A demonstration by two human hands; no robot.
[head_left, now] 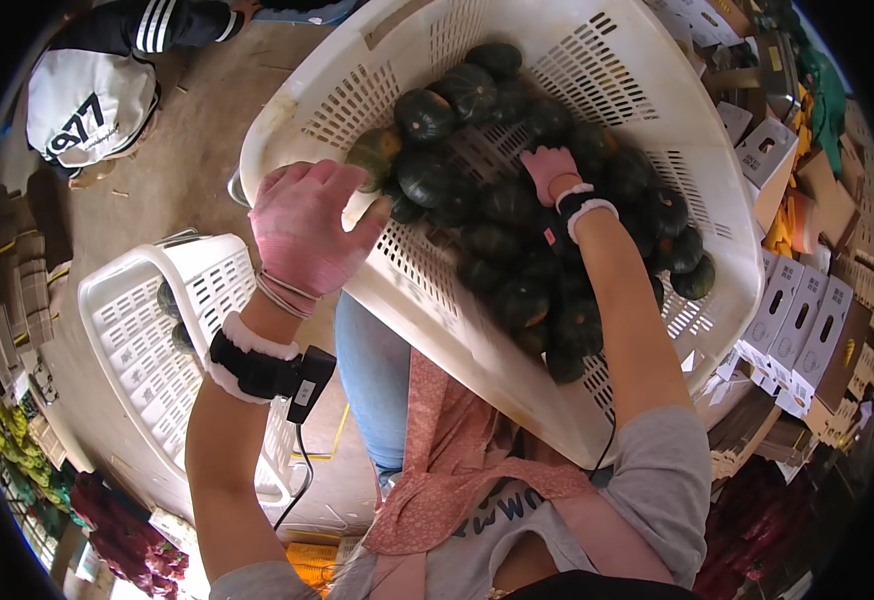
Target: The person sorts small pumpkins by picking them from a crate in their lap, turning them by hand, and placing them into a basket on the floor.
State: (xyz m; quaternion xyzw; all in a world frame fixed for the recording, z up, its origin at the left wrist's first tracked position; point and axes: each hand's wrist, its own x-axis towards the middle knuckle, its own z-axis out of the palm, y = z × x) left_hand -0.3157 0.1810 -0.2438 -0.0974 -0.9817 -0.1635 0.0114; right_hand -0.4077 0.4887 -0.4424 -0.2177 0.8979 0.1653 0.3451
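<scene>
A large white slotted plastic basket (302,85) tilts in front of me, with many dark green squash (427,115) heaped inside. My left hand (312,228), in a pink glove, is at the basket's near left rim, its fingers curved and apart with nothing in them. A squash with an orange patch (373,155) sits just beyond those fingertips. Deep in the basket, my right hand (550,172), also gloved in pink, reaches palm down among the squash. Its fingers look spread, with the tips partly hidden.
At the left stands a smaller white basket (137,365) holding a few squash. Printed cartons (797,320) crowd the right side. A person's white bag or garment marked 977 (92,105) shows at the upper left. Dark red net bags (122,535) lie at the lower left.
</scene>
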